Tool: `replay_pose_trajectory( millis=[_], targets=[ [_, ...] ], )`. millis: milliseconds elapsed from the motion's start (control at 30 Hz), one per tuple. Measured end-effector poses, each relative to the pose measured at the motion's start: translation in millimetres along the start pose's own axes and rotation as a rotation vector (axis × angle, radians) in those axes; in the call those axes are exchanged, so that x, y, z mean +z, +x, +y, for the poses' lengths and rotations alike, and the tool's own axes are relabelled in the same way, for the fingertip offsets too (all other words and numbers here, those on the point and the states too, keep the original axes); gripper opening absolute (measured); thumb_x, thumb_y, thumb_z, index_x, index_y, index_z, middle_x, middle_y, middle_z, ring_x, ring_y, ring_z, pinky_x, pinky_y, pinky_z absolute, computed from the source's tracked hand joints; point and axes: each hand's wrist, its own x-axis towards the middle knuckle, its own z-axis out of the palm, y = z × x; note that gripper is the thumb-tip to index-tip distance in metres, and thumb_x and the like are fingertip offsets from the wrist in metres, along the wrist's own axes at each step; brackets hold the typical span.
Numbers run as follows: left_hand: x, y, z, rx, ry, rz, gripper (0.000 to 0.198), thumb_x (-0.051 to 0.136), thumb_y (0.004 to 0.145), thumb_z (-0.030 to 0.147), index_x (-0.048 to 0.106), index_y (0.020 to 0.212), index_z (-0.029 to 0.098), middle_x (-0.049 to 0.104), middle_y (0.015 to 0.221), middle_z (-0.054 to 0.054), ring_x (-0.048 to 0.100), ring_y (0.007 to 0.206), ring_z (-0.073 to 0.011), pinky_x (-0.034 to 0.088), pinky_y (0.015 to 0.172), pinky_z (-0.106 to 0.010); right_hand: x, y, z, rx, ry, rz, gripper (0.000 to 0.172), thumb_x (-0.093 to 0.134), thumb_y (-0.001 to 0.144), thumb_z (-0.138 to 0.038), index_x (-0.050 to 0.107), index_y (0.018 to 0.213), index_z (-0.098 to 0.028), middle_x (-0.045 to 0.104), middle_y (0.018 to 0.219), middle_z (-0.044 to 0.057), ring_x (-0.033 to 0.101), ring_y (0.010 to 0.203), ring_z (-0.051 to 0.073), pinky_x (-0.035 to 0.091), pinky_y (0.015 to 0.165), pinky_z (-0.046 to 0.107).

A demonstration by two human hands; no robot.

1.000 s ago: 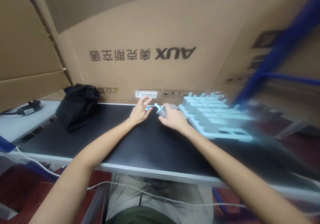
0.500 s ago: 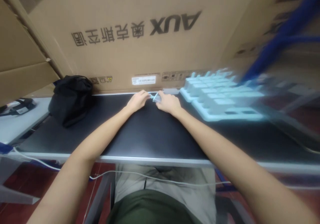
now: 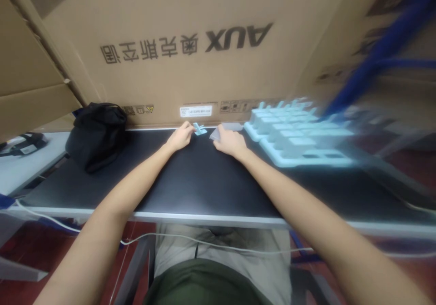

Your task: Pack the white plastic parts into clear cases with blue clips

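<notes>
"How was your grip?"

"Both hands were closed on something. My left hand (image 3: 180, 137) had its fingers pinched together on the lid (image 3: 200, 129); my right hand (image 3: 231, 140) was wrapped round the cup (image 3: 215, 135). The two stood apart, near the far edge of the table (image 3: 204, 182)."

"What did they look like?"

"The lid was light blue, small and flat, with a thin stem poking out. The cup was greyish and see-through, mostly covered by my fingers. A translucent grey piece (image 3: 232, 126) showed just behind my right hand; I couldn't tell whether it joined the cup."

"And the surface, the room?"

"The table had a smooth black top with a pale front edge. Behind it stood a big brown carton (image 3: 160, 82), its AUX print upside down. A black bag (image 3: 95, 137) sat to the left, a blue frame (image 3: 371, 59) slanted up on the right, and a white cable (image 3: 218, 246) crossed below the near edge, above a dark red floor."

"Any containers?"

"A light blue rack (image 3: 296, 141) on the right, holding rows of blocky moulds with stems sticking up. Two slots opened at its near side; its right end was blurred."
</notes>
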Motion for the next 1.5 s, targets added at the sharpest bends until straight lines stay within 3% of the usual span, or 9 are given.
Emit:
replay_pose_trajectory(
  millis=[133, 367, 600, 733, 833, 967, 1167, 1333, 1500],
  targets=[
    [-1.2, 0.0, 0.0, -0.059, 0.013, -0.083, 0.043, 0.039, 0.101, 0.014, 0.060, 0.137, 0.021, 0.060, 0.126, -0.012, 0.065, 0.107, -0.0234, 0.054, 0.105, -0.040, 0.6, -0.1, 1.6, -0.005, 0.000, -0.005, 0.056, 0.051, 0.095, -0.043, 0.046, 0.143, -0.014, 0.071, 0.126, 0.024, 0.070, 0.114, 0.042, 0.053, 0.091, 0.049],
    [-0.1, -1.1, -1.4, -0.115, 0.058, -0.195, 0.051, 0.041, 0.099, 0.019, 0.063, 0.145, 0.024, 0.062, 0.123, -0.010, 0.065, 0.114, -0.0250, 0.050, 0.111, -0.040, -2.7, -6.2, 1.0, -0.004, 0.022, -0.026, 0.056, 0.051, 0.096, -0.045, 0.046, 0.144, -0.015, 0.070, 0.129, 0.024, 0.070, 0.115, 0.041, 0.053, 0.092, 0.049],
    [-8.2, -1.9, 7.4, -0.144, 0.065, -0.260, 0.053, 0.041, 0.100, 0.022, 0.061, 0.149, 0.027, 0.068, 0.136, -0.009, 0.065, 0.123, -0.0275, 0.051, 0.109, -0.042, 0.7, -11.0, 7.3, 0.013, 0.055, 0.033, 0.074, 0.041, 0.100, -0.071, 0.045, 0.148, -0.015, 0.064, 0.135, 0.023, 0.069, 0.110, 0.037, 0.052, 0.089, 0.045],
    [-11.5, -0.8, 11.4, -0.163, 0.051, -0.254, 0.044, 0.041, 0.104, 0.030, 0.066, 0.139, 0.027, 0.069, 0.134, -0.008, 0.066, 0.120, -0.0273, 0.053, 0.105, -0.042, 5.3, -6.0, 16.6, -0.051, 0.044, 0.075, 0.064, 0.043, 0.101, -0.064, 0.056, 0.141, -0.015, 0.058, 0.138, 0.023, 0.058, 0.125, 0.037, 0.046, 0.100, 0.046],
    [-11.5, 0.3, 12.1, -0.196, 0.038, -0.241, 0.032, 0.052, 0.101, 0.041, 0.068, 0.124, 0.025, 0.072, 0.122, -0.007, 0.069, 0.108, -0.0257, 0.056, 0.096, -0.039, 9.1, -0.4, 22.4, -0.100, 0.031, 0.090, 0.061, 0.048, 0.099, -0.059, 0.061, 0.138, -0.014, 0.058, 0.138, 0.022, 0.050, 0.130, 0.038, 0.039, 0.107, 0.050],
    [-9.2, 0.6, 9.0, -0.229, 0.018, -0.223, 0.021, 0.059, 0.092, 0.029, 0.066, 0.112, 0.024, 0.073, 0.110, -0.006, 0.069, 0.098, -0.0237, 0.057, 0.088, -0.037, 13.2, 3.6, 27.0, -0.128, 0.028, 0.126, 0.058, 0.049, 0.096, -0.050, 0.061, 0.140, -0.013, 0.062, 0.135, 0.020, 0.046, 0.128, 0.037, 0.030, 0.112, 0.052],
    [-9.2, -2.7, 7.3, -0.214, -0.020, -0.163, 0.022, 0.051, 0.098, 0.025, 0.061, 0.118, 0.023, 0.071, 0.108, -0.006, 0.069, 0.096, -0.0213, 0.058, 0.090, -0.035, 18.2, 3.3, 29.5, -0.064, 0.031, 0.181, 0.049, 0.048, 0.094, -0.038, 0.064, 0.133, -0.012, 0.059, 0.136, 0.022, 0.045, 0.126, 0.037, 0.029, 0.111, 0.053],
    [-6.3, -5.0, 9.2, -0.217, -0.006, -0.122, 0.026, 0.040, 0.107, 0.026, 0.057, 0.127, 0.025, 0.064, 0.123, -0.010, 0.071, 0.104, -0.0230, 0.058, 0.093, -0.036, 20.0, -0.4, 24.2, -0.027, 0.039, 0.267, 0.048, 0.047, 0.096, -0.037, 0.064, 0.133, -0.012, 0.055, 0.139, 0.023, 0.043, 0.128, 0.039, 0.029, 0.109, 0.054],
    [-3.0, -6.1, 8.1, -0.193, 0.014, -0.150, 0.036, 0.042, 0.102, 0.014, 0.058, 0.132, 0.027, 0.056, 0.130, -0.010, 0.070, 0.099, -0.0219, 0.059, 0.092, -0.035, 14.6, -9.3, 2.5, -0.137, 0.027, 0.317, 0.046, 0.040, 0.102, -0.036, 0.064, 0.137, -0.017, 0.060, 0.142, 0.019, 0.044, 0.133, 0.036, 0.020, 0.118, 0.056]
  ],
)
